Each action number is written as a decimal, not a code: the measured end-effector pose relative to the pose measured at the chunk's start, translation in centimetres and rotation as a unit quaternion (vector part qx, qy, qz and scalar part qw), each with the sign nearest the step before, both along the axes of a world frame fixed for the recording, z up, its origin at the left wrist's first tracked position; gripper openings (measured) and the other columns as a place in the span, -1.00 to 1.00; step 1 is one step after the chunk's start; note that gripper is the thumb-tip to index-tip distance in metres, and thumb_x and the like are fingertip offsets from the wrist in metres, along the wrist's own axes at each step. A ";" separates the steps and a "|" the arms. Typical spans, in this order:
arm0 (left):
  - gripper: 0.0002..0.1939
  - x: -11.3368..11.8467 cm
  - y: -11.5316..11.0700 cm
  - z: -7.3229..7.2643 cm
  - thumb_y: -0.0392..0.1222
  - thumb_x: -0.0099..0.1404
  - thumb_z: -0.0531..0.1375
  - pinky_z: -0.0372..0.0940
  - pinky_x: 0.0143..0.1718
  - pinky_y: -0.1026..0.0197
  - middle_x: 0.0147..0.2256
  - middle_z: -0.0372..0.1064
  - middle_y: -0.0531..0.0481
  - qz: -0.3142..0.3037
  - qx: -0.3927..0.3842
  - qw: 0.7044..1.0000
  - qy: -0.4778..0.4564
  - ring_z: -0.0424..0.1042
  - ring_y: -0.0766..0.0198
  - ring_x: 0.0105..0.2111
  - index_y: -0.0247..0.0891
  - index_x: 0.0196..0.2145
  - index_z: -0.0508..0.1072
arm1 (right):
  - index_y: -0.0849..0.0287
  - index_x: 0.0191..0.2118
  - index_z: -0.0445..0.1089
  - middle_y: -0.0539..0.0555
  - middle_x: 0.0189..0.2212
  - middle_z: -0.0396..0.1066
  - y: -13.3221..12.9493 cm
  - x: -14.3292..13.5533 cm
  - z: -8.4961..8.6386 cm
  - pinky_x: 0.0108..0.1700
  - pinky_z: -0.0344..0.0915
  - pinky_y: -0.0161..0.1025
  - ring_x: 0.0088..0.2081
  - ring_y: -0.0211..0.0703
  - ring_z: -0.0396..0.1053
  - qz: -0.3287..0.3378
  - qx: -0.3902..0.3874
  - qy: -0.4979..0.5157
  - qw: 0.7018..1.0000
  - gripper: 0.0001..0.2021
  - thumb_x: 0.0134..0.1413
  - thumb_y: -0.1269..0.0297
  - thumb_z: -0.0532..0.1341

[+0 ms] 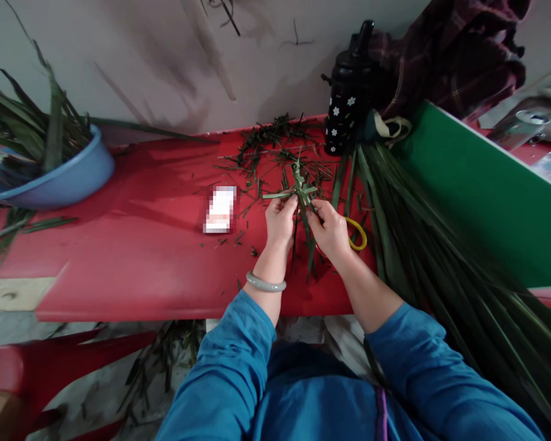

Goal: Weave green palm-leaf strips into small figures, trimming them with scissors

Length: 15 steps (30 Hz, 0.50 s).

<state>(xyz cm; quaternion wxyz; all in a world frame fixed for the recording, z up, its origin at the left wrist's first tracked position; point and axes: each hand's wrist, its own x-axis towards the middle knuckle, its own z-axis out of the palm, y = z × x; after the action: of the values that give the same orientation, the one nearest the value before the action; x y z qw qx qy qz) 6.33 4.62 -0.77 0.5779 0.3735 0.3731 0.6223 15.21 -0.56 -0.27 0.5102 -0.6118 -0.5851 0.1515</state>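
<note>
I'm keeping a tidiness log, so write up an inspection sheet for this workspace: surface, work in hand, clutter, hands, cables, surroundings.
Surface: smooth red tabletop, littered mainly toward the wall.
Work in hand: woven green leaf piece, with loose strips hanging down.
Clutter: short dark green leaf clippings; pixelated whitish rectangle left of the hands; yellow ring-shaped object beside the right hand.
Hands: left hand and right hand both grip the leaf piece.
Cables: nothing clearly seen.
Surroundings: rounded blue basin holding long leaves, left; black flower-patterned tumbler beyond; long dark green leaf bundle and flat green board, right.
</note>
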 end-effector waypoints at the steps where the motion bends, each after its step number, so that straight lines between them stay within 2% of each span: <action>1: -0.87 0.0 0.0 0.0 -0.20 -0.04 0.23 0.21 -0.38 0.34 -0.49 0.39 0.07 -0.003 -0.002 1.000 -0.002 0.34 0.44 -0.47 -0.28 -0.47 0.41 | 0.16 -0.27 0.31 -0.10 -0.68 0.17 0.0 0.0 0.0 -0.52 0.06 -0.37 -0.62 -0.35 0.13 -0.004 -0.004 -0.019 1.000 -0.81 -0.02 0.26 0.05; 6: -0.81 0.2 -0.4 0.5 -0.11 -0.02 0.24 0.19 -0.46 0.35 -0.51 0.40 0.05 -0.029 0.012 0.999 -0.011 0.31 0.46 -0.54 -0.28 -0.46 0.41 | 0.18 -0.19 0.33 0.03 -0.54 0.37 0.0 -0.2 -0.3 -0.48 0.13 -0.30 -0.56 -0.22 0.28 -0.018 -0.040 -0.087 0.995 -0.73 -0.03 0.27 0.04; 8: -0.81 0.2 -0.6 0.8 -0.11 -0.04 0.25 0.18 -0.48 0.35 -0.53 0.39 0.07 -0.031 0.008 0.999 -0.013 0.30 0.47 -0.56 -0.29 -0.49 0.41 | 0.18 -0.17 0.33 0.06 -0.46 0.41 -0.1 -0.3 -0.2 -0.46 0.15 -0.28 -0.53 -0.19 0.32 -0.013 -0.046 -0.099 0.994 -0.72 -0.04 0.30 0.04; 10: -0.81 0.1 -0.7 1.0 -0.14 -0.06 0.26 0.18 -0.49 0.35 -0.56 0.36 0.09 -0.026 -0.013 0.999 -0.014 0.29 0.47 -0.58 -0.30 -0.50 0.41 | 0.18 -0.18 0.33 0.05 -0.48 0.41 -0.2 -0.3 0.0 -0.48 0.15 -0.29 -0.55 -0.21 0.31 0.006 -0.054 -0.092 0.994 -0.72 -0.05 0.26 0.07; 13: -0.83 -0.1 -0.8 1.3 -0.14 -0.05 0.25 0.17 -0.50 0.34 -0.62 0.32 0.11 -0.028 -0.038 0.999 -0.008 0.29 0.47 -0.60 -0.31 -0.52 0.41 | 0.18 -0.24 0.35 -0.01 -0.58 0.36 -0.4 -0.1 0.5 -0.51 0.14 -0.33 -0.59 -0.28 0.25 0.041 -0.049 -0.011 0.998 -0.72 -0.03 0.13 0.09; 15: -0.84 -0.1 -0.8 1.3 -0.15 -0.04 0.25 0.21 -0.44 0.32 -0.60 0.34 0.09 -0.050 -0.038 0.998 -0.013 0.33 0.44 -0.56 -0.31 -0.51 0.43 | 0.18 -0.33 0.36 -0.03 -0.58 0.34 -0.2 0.3 0.5 -0.48 0.16 -0.35 -0.56 -0.31 0.24 0.030 -0.020 0.078 0.996 -0.73 0.00 0.09 0.07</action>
<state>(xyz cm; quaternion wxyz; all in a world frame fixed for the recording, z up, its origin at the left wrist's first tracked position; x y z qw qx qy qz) 6.23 3.80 0.54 0.6271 0.3612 0.3695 0.5830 15.50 -0.76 0.24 0.5371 -0.5903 -0.5587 0.2257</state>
